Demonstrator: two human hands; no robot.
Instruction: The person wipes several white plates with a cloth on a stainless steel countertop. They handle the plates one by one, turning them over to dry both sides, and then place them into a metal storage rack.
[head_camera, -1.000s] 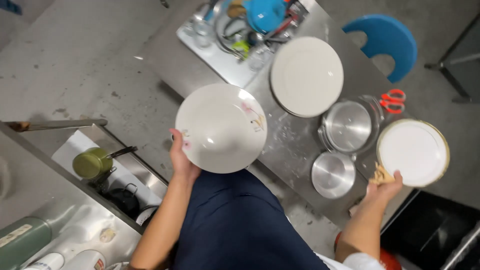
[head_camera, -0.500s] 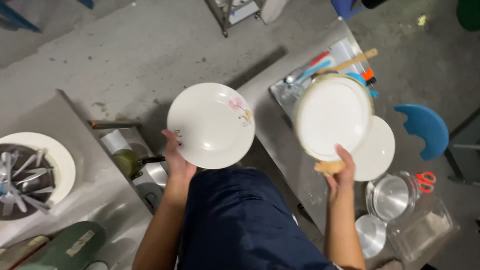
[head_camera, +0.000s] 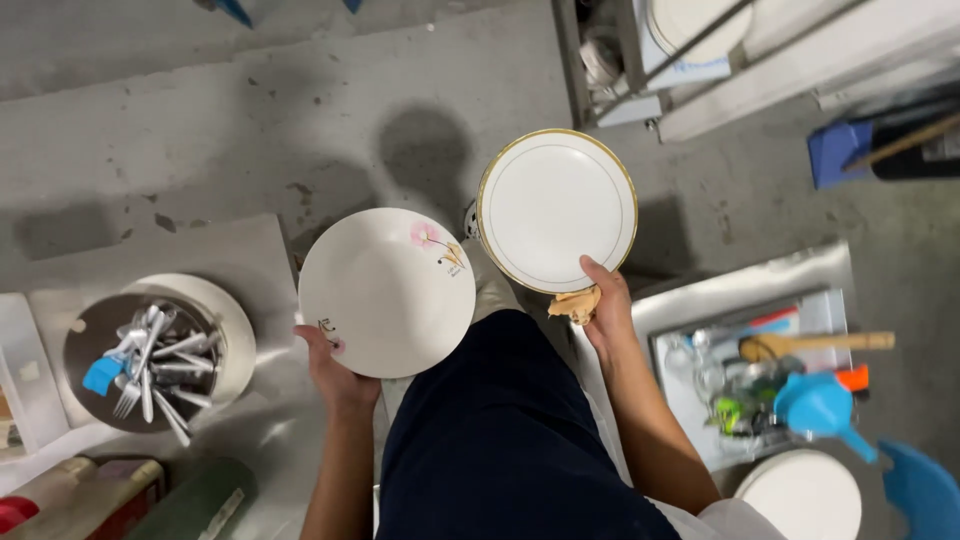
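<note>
The left hand (head_camera: 338, 372) grips the lower rim of a round white plate with a pink flower print (head_camera: 387, 292) at the frame's centre. The right hand (head_camera: 603, 308) pinches a round white gold-rimmed plate (head_camera: 557, 211) and a tan scrap (head_camera: 574, 304) just right of it. At lower left, a round metal bowl (head_camera: 90, 345) holds metal forks, spoons and a blue brush (head_camera: 150, 365). At lower right, a metal tray (head_camera: 815, 310) holds a blue funnel (head_camera: 818, 405) and a wooden-handled tool (head_camera: 815, 343).

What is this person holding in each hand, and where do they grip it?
The left hand holds a white flowered plate by its lower rim. The right hand holds a gold-rimmed plate by its lower edge, with a tan cloth.
</note>
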